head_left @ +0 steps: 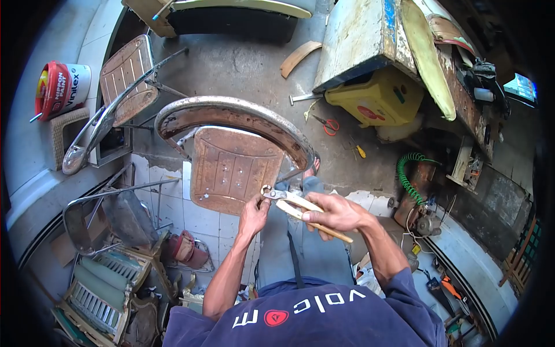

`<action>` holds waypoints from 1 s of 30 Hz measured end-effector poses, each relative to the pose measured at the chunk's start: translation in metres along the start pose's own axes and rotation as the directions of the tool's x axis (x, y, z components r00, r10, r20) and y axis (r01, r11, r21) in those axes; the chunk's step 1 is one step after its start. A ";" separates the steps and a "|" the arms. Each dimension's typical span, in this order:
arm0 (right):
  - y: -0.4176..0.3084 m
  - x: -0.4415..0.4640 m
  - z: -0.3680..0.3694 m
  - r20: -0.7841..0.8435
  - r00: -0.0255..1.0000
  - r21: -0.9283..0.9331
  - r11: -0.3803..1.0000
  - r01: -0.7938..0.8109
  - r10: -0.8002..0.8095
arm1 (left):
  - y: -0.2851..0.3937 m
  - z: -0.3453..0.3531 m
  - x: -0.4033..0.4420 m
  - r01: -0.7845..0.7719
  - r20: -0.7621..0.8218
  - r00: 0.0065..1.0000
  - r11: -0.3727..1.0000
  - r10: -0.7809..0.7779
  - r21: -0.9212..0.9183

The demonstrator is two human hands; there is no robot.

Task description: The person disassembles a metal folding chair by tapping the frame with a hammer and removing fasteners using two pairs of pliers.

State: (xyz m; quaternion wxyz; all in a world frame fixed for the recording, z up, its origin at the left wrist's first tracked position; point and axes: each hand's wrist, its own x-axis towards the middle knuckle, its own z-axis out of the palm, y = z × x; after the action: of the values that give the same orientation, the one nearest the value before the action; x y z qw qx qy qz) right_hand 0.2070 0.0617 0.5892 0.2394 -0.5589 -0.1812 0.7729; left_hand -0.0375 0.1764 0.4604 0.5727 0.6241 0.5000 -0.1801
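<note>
My right hand [335, 214] is wrapped round the cream handles of a pair of pincers [293, 202]. The round jaws of the pincers meet the near right corner of a rusty metal chair seat [234, 170]. My left hand [254, 213] is closed, its fingertips pressed together at that same corner beside the jaws. Whatever those fingers pinch is too small or hidden to make out. The chair's curved, worn tubular frame [231, 104] arches over the far side of the seat.
Another rusty chair [127, 81] and a paint bucket [66, 89] stand at left. Red-handled scissors [330, 127], a hammer [303, 98] and a yellow screwdriver [361, 151] lie on the floor. A yellow plastic container [378, 95] sits beneath the worn bench [358, 40]. A green coiled hose [404, 179] hangs right.
</note>
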 end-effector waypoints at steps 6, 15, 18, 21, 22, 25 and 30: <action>0.008 0.006 0.007 -0.164 0.985 0.088 0.993 0.073 -0.057 | -0.011 0.004 0.006 -0.055 -0.015 0.998 0.996 0.054 -0.070; 0.000 0.016 0.015 -0.300 0.953 0.130 0.991 -0.009 0.048 | -0.024 0.007 -0.001 0.013 0.037 0.999 0.996 -0.010 -0.093; 0.021 0.024 0.022 -0.392 0.920 0.197 0.973 0.118 -0.032 | -0.010 -0.001 0.003 -0.036 0.019 0.999 0.996 0.038 -0.079; 0.003 0.009 0.015 -0.251 0.967 0.220 0.975 0.028 0.029 | -0.028 -0.002 0.000 0.022 0.040 0.999 0.999 -0.021 -0.027; 0.012 0.016 0.015 -0.401 0.915 0.313 0.946 0.090 0.046 | -0.024 -0.004 -0.002 0.009 0.031 0.999 0.999 -0.008 -0.043; 0.007 0.013 0.008 -0.345 0.936 0.068 0.993 0.094 -0.065 | -0.028 -0.002 0.015 -0.044 -0.013 0.999 0.998 0.044 -0.047; 0.005 0.014 0.012 -0.499 0.867 -0.033 0.999 -0.019 0.000 | -0.020 -0.008 0.009 -0.029 0.027 0.999 0.996 0.031 -0.082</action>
State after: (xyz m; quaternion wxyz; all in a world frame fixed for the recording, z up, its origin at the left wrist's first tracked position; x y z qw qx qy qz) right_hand 0.1912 0.0650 0.5795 0.2641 -0.7446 -0.1248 0.6002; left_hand -0.0525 0.1843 0.4445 0.6073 0.6052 0.4893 -0.1598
